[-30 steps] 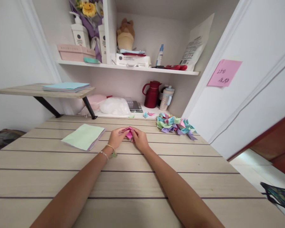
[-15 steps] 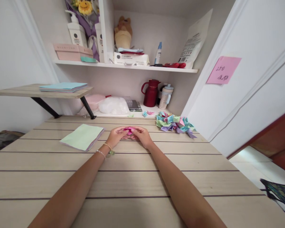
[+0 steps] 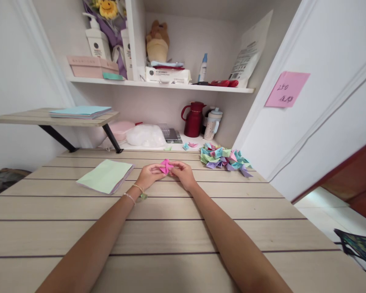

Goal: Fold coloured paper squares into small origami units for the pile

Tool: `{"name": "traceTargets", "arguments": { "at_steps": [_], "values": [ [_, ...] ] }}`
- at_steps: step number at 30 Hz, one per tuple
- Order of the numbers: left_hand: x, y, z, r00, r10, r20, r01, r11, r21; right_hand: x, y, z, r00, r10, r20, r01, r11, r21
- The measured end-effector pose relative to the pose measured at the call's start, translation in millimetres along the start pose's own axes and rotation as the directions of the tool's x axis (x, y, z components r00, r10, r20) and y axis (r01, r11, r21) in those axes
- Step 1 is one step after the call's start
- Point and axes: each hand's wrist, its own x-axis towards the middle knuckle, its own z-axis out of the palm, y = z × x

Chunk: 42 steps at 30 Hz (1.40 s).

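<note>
A small folded sheet of bright pink origami paper [image 3: 166, 166] is held up between both hands, just over the tabletop. My left hand [image 3: 151, 175] pinches its left side, with bracelets at the wrist. On the other side, the fingers of my right hand [image 3: 183, 173] grip its right edge. The fingers hide parts of the folds. To the left of my hands lies a stack of pale green paper [image 3: 106, 176]. At the right rests a pile of folded paper pieces [image 3: 224, 158] in blue, green, purple and pink.
The slatted wooden table [image 3: 171, 236] fills the foreground. A raised wooden shelf [image 3: 24, 116] at left bears blue paper sheets [image 3: 81, 111]. Behind stand a red jug [image 3: 193, 120], a cup [image 3: 212, 124] and a plastic bag [image 3: 145, 136]. Loose folded pieces [image 3: 192, 145] lie near the ledge.
The pink paper has turned upright and shows more of its face, diamond-like with a point up. My fingers have shifted to its sides. Nothing else has moved.
</note>
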Motion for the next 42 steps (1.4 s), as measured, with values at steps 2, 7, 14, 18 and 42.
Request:
{"name": "traceTargets", "arguments": {
  "at_steps": [2,7,14,18,42],
  "values": [
    [0,1,-0.1,1.0,-0.009,-0.008,0.009,1.0,-0.006,0,1,-1,1.0,-0.007,0.017,0.008,0.999,-0.051],
    [0,4,-1.5,0.999,-0.027,-0.025,0.025,0.996,-0.084,-3,-5,3,0.993,-0.088,0.079,0.098,0.985,-0.141],
    [3,3,-3.0,0.998,0.002,-0.06,-0.004,1.0,-0.031,-3,-6,3,0.994,-0.112,0.004,0.11,0.975,-0.194],
    [5,1,-4.3,0.993,0.034,-0.116,-0.026,0.998,0.065,-2,-4,1,0.996,-0.086,-0.014,0.081,0.972,-0.22],
    [5,-2,-2.8,0.995,0.025,-0.094,-0.02,0.999,0.051,-1,0,1,0.996,-0.074,0.056,0.084,0.975,-0.207]
  ]
}}
